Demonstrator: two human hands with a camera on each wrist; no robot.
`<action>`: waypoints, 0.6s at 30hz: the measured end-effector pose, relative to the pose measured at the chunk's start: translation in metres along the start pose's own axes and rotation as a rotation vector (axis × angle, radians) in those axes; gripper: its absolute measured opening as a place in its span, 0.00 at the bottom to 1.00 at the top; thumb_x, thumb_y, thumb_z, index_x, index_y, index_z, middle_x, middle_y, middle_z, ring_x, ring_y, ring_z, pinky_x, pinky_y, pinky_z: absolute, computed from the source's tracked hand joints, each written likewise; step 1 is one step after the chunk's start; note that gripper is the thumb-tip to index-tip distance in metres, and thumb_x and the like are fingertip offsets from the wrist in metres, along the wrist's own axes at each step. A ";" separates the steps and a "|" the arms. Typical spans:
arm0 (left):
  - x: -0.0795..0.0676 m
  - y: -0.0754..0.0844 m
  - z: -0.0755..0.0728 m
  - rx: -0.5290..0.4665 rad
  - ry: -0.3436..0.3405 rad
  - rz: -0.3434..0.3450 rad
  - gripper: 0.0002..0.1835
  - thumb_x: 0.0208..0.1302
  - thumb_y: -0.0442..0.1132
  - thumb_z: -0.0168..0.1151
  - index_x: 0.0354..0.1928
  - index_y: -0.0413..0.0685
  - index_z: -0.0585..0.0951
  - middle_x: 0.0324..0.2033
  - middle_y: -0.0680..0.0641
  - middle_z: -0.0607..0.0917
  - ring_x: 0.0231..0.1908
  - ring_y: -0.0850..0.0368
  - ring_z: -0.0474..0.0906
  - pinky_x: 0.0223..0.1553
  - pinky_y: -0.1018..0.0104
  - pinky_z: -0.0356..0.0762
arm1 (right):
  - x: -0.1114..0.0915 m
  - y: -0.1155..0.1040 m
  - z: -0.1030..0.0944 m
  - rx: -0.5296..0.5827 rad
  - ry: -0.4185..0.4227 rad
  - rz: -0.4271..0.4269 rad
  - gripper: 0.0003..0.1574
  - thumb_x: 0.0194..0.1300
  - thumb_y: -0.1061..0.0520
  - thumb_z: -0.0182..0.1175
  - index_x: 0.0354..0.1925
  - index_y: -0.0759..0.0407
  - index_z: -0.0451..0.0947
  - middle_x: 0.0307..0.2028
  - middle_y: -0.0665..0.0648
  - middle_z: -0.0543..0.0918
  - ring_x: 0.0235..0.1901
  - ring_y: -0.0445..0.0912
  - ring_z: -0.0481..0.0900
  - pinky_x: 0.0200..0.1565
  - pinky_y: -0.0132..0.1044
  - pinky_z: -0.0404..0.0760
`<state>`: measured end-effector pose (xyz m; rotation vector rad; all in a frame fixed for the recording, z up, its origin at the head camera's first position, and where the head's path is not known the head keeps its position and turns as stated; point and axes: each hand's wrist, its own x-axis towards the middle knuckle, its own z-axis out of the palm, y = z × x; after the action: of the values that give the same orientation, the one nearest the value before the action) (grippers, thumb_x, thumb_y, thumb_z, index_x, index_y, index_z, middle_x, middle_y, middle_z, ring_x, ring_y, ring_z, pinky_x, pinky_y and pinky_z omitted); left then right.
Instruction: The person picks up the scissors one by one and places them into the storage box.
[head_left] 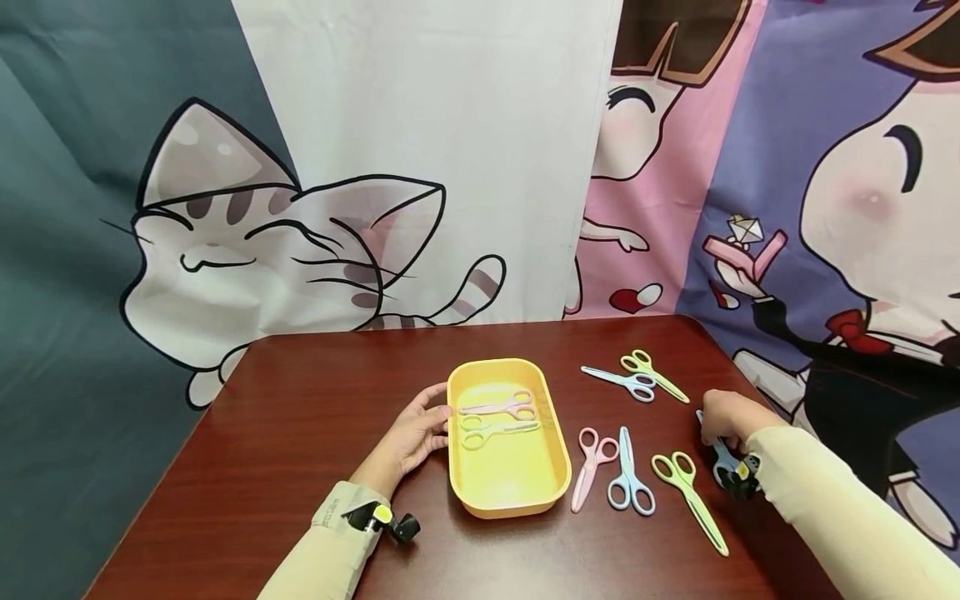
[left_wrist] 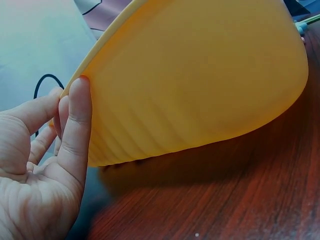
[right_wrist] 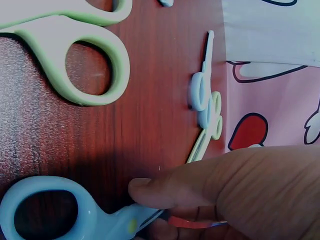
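My left hand (head_left: 416,431) pinches the left rim of a yellow plastic tray (head_left: 512,510), a fingertip against its outer wall (left_wrist: 195,75) in the left wrist view. Inside the tray lie pink scissors (head_left: 517,407) and green scissors (head_left: 475,436). Far right on the table, my right hand (head_left: 732,417) grips blue scissors (head_left: 726,467) around the blades. Their handle loops (right_wrist: 82,200) stick out toward the camera in the right wrist view; most of the blades are hidden by my fingers. Green scissors (head_left: 682,479) lie just left of that hand.
Between tray and right hand lie pink scissors (head_left: 590,475) and blue scissors (head_left: 628,479). Farther back, blue scissors (head_left: 618,380) and green scissors (head_left: 660,379) lie touching or overlapping. A cartoon-printed curtain (head_left: 480,167) hangs behind the dark red table (head_left: 322,392).
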<state>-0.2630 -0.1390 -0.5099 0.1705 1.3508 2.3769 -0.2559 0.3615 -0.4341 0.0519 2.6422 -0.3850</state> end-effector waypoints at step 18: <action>-0.001 0.000 0.001 0.003 -0.021 0.008 0.30 0.65 0.29 0.52 0.66 0.50 0.57 0.36 0.43 0.77 0.27 0.57 0.77 0.26 0.64 0.80 | 0.013 -0.024 -0.022 0.104 0.160 -0.138 0.15 0.41 0.66 0.61 0.30 0.63 0.66 0.23 0.59 0.69 0.15 0.49 0.71 0.14 0.37 0.73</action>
<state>-0.2617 -0.1389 -0.5091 0.2012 1.3472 2.3732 -0.2796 0.3444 -0.4149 -0.0702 2.7905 -0.5867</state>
